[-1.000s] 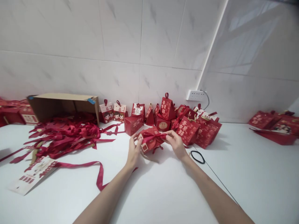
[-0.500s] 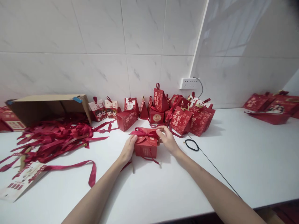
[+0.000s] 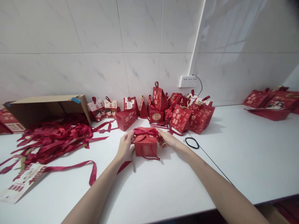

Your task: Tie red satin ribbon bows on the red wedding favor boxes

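A small red gift box (image 3: 145, 146) stands upright on the white table in front of me, with a dark red ribbon bow (image 3: 146, 132) across its scalloped top. A twisted red cord hangs down its front. My left hand (image 3: 126, 143) holds the box's upper left side, fingertips by the ribbon's end. On the opposite side my right hand (image 3: 168, 139) grips the upper right edge, its lower fingers curled and partly hidden by the box. A loose strip of ribbon (image 3: 123, 167) lies under my left wrist.
At left, a cardboard box (image 3: 46, 99) on its side spills a heap of red ribbons (image 3: 63, 137). Several finished red gift boxes (image 3: 181, 119) stand behind. A black cord loop (image 3: 192, 143) lies right. A power strip (image 3: 188, 81) is on the tiled wall.
The gift box has turned slightly, its front now facing me more squarely. My right hand has come down from the bow to the box's side; my left hand has shifted a little left.
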### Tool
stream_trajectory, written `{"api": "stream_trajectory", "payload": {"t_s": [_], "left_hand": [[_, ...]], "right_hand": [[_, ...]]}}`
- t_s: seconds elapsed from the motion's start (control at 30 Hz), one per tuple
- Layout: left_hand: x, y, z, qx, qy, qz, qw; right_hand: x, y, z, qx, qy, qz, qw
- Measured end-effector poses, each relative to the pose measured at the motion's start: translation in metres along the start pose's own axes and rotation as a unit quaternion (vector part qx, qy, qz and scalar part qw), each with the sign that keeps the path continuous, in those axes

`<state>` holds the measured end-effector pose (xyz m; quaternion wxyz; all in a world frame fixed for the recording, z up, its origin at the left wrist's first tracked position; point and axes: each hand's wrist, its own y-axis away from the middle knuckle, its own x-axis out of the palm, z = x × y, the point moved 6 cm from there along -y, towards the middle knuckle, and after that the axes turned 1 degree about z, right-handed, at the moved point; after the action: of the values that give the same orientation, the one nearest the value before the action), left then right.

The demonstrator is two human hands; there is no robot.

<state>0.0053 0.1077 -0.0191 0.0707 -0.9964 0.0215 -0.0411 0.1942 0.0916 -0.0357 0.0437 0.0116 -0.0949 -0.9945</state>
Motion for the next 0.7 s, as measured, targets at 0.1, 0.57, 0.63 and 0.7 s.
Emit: {"api": "stream_trajectory", "payload": {"t_s": [0.1, 0.57, 0.63, 0.7], "left_hand": [[0.0, -0.001, -0.001, 0.01, 0.015, 0.009, 1.0], [-0.054, -0.023, -0.01, 0.04, 0.132, -0.116, 0.984], [-0.08, -0.028, -0.014, 0.045, 0.171, -0.185, 0.967], [-0.098, -0.03, -0.019, 0.049, 0.205, -0.225, 0.951]], "right_hand": [[0.005, 0.002, -0.003, 0.026, -0.068, 0.041, 0.996], [-0.056, -0.001, 0.012, -0.072, -0.152, -0.008, 0.986], [-0.083, 0.005, 0.018, -0.128, -0.174, -0.061, 0.974], [-0.103, 0.011, 0.023, -0.172, -0.19, -0.099, 0.962]]}}
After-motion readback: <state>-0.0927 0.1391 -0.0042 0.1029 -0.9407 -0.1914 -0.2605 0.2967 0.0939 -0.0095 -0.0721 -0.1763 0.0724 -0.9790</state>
